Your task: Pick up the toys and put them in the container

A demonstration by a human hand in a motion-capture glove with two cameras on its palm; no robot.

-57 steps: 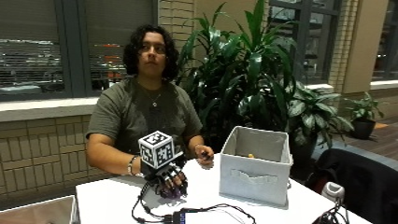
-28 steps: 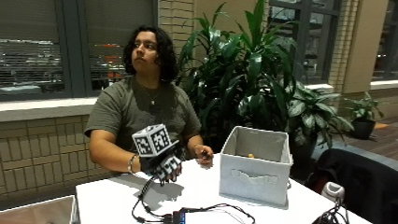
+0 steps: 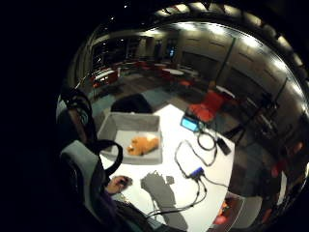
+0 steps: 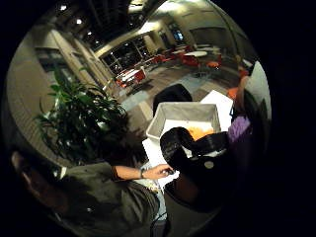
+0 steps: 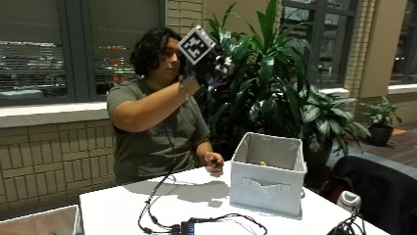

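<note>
In the outside view my gloved right hand (image 5: pixel 212 66) is raised to head height, up and to the left of the grey fabric container (image 5: pixel 267 171) on the white table (image 5: pixel 124 205). Its fingers are curled around a small purple toy (image 5: pixel 222 80), which also shows at the palm as a purple toy (image 4: pixel 240 129). An orange toy (image 3: pixel 142 145) lies on the floor of the container (image 3: pixel 112 126); only its top shows as an orange toy (image 5: pixel 262 163) over the rim. The person's bare left hand (image 5: pixel 214 160) rests on the table beside the container.
Black cables (image 5: pixel 159 205) and a small hub (image 5: pixel 189 227) lie near the table's front edge. A second grey bin (image 5: pixel 39 223) sits at the front left corner. A large plant (image 5: pixel 273 83) stands behind the container, a dark chair (image 5: pixel 381 188) to its right.
My right hand has risen from the tabletop, where its fingers pointed down, to head height. The container and the left hand have stayed put.
</note>
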